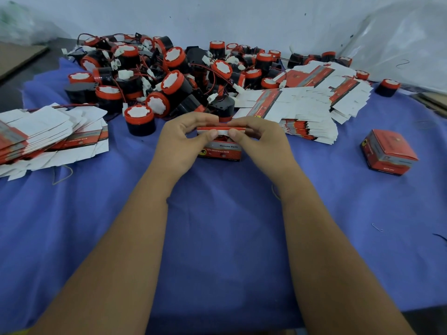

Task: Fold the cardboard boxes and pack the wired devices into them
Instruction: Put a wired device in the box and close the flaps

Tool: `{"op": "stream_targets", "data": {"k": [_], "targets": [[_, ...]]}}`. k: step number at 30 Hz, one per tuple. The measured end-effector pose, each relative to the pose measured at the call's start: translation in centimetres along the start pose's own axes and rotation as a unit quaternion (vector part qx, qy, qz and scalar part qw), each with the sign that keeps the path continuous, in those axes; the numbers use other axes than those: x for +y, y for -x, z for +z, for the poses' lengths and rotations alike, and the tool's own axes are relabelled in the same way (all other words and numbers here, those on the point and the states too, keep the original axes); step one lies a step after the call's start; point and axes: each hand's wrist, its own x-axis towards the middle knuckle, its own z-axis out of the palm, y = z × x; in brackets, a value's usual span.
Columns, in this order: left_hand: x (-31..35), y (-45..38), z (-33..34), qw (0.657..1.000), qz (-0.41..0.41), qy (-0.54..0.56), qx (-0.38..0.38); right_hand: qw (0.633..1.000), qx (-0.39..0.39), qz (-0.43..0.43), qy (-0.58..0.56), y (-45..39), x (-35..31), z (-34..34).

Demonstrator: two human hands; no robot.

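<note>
Fingers [212, 134] of both hands curled, pinching red box [221, 151] top flap

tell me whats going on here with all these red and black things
A person is packing wired devices into small cardboard boxes at a table under a blue cloth. Both hands, left hand and right hand, grip the top flap of a red box in front of them, folding it closed. One closed box sits off to the right. Flat unfolded boxes lie in stacks on the left and right, and a pile of unpacked devices lies behind.
</note>
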Motion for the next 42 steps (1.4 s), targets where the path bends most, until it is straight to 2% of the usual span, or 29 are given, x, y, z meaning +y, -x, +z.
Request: {"op": "stream_targets", "data": {"k": [3, 6, 12, 17, 28, 34, 42], "targets": [[-0.14, 0.01, -0.03, 0.997, -0.027, 0.072, 0.007, 1.0, 0.031, -0.005, 0.004, -0.12, 0.17, 0.05], [-0.34, -0.07, 0.12, 0.996, -0.038, 0.081, 0.007, 0.996, 0.079, -0.021, 0.047, -0.24, 0.12, 0.2], [-0.43, -0.12, -0.05, 0.993, -0.047, 0.104, 0.007, 0.998, 0.069, -0.002, -0.007, -0.34, -0.23, -0.2], [-0.49, -0.03, -0.06, 0.992, -0.04, 0.115, 0.013, 0.997, 0.071, 0.003, -0.004, -0.33, -0.24, -0.48], [-0.64, 0.01, -0.49, 0.991, -0.045, 0.123, -0.009, 0.998, 0.063, -0.007, -0.007, -0.2, -0.05, -0.59], [-0.52, 0.11, -0.67, 0.997, -0.028, 0.067, -0.036, 0.998, 0.065, -0.026, 0.002, -0.07, 0.17, -0.44], [-0.41, 0.13, -0.48, 0.999, -0.023, 0.038, -0.012, 0.997, 0.061, -0.037, 0.043, 0.36, 0.14, 0.04]]}}
